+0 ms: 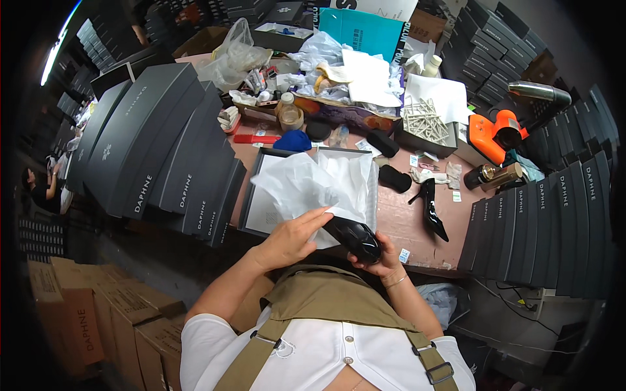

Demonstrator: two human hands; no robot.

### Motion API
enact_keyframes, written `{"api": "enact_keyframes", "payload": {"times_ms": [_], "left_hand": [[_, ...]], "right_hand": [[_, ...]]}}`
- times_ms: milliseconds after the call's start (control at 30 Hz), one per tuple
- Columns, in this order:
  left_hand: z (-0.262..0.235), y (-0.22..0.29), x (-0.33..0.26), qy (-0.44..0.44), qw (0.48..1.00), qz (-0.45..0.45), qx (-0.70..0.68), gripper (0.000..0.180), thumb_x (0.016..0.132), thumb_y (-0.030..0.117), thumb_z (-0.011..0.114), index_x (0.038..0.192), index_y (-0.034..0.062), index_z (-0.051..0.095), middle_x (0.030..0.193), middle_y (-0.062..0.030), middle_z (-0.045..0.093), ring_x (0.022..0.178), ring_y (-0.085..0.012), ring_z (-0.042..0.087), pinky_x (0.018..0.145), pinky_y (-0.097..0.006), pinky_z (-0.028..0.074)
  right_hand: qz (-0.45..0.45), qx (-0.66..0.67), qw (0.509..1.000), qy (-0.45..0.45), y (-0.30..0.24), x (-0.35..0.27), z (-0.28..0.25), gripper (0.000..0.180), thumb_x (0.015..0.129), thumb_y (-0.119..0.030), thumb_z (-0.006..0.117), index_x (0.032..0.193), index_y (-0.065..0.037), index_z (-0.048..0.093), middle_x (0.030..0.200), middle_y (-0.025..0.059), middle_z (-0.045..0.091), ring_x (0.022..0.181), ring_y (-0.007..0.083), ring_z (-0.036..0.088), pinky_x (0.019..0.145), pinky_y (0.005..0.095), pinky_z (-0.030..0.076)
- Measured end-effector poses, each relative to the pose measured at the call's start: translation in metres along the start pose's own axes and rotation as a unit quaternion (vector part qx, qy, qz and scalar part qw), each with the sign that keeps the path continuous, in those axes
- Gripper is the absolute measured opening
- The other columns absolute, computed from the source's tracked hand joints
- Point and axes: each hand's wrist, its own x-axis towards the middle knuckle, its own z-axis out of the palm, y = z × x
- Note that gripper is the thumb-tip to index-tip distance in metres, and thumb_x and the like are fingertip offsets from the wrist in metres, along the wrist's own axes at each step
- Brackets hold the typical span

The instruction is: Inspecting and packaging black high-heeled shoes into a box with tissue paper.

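My left hand (pixel 290 236) and right hand (pixel 385 258) meet at a glossy black shoe (pixel 358 240), held just in front of me at the near edge of a pinkish table (pixel 409 229). The fingers of my right hand curl around the toe end and grip it. The fingers of my left hand lie stretched towards the shoe's other end, where it meets a loose sheet of white tissue paper (pixel 293 182); I cannot tell whether they pinch the paper or only rest there. Behind the shoe sits an open grey box (pixel 373 189), with more white paper inside. To the right, a second shoe (pixel 430 210), black, shiny and high-heeled, lies on the table.

The shoe I hold looks light and fairly firm, with a smooth finish that may slip under dry fingers and could scratch or smudge. The sides near the toe seem the safest hold, with light support at the back; its heel is hidden from view. The tissue looks soft, crisp and easily torn, best lifted by an edge.
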Motion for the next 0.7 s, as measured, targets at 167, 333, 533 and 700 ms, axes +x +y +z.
{"api": "enact_keyframes", "payload": {"times_ms": [167, 333, 533, 700], "left_hand": [[-0.017, -0.030, 0.018, 0.005, 0.999, 0.018, -0.028, 0.059, 0.071, -0.001, 0.053, 0.129, -0.0035, 0.047, 0.133, -0.0241, 0.047, 0.118, -0.0386, 0.051, 0.097, -0.039, 0.044], [-0.020, -0.061, 0.031, -0.056, 0.996, 0.037, -0.052, 0.060, 0.069, -0.001, 0.054, 0.128, -0.0050, 0.047, 0.130, -0.0255, 0.049, 0.120, -0.0393, 0.049, 0.101, -0.040, 0.041], [-0.019, -0.067, 0.038, -0.091, 0.992, 0.069, -0.045, 0.058, 0.070, 0.000, 0.056, 0.127, -0.0035, 0.046, 0.131, -0.0232, 0.049, 0.114, -0.0385, 0.052, 0.096, -0.041, 0.044], [-0.037, -0.010, 0.031, -0.050, 0.987, 0.153, 0.030, 0.048, 0.076, 0.002, 0.056, 0.124, 0.0000, 0.053, 0.130, -0.0197, 0.052, 0.089, -0.0321, 0.066, 0.072, -0.036, 0.055]], "right_hand": [[-0.024, 0.076, 0.996, 0.035, 0.012, 0.014, 0.004, 0.053, 0.090, -0.048, 0.049, 0.121, -0.004, 0.055, 0.104, 0.0151, 0.061, 0.073, 0.0287, 0.054, 0.048, 0.0288, 0.043], [-0.042, 0.130, 0.988, 0.075, 0.030, 0.019, 0.013, 0.053, 0.092, -0.051, 0.045, 0.114, -0.005, 0.057, 0.092, 0.0157, 0.060, 0.062, 0.0267, 0.051, 0.038, 0.0251, 0.039], [-0.051, 0.137, 0.989, 0.029, 0.046, 0.018, 0.006, 0.056, 0.090, -0.052, 0.047, 0.123, -0.007, 0.054, 0.113, 0.0148, 0.060, 0.066, 0.0255, 0.052, 0.047, 0.0286, 0.045], [-0.144, -0.005, 0.985, 0.090, 0.025, 0.019, 0.061, 0.042, 0.089, -0.033, 0.060, 0.120, -0.006, 0.053, 0.113, 0.0125, 0.059, 0.104, 0.0267, 0.056, 0.085, 0.0419, 0.047]]}}
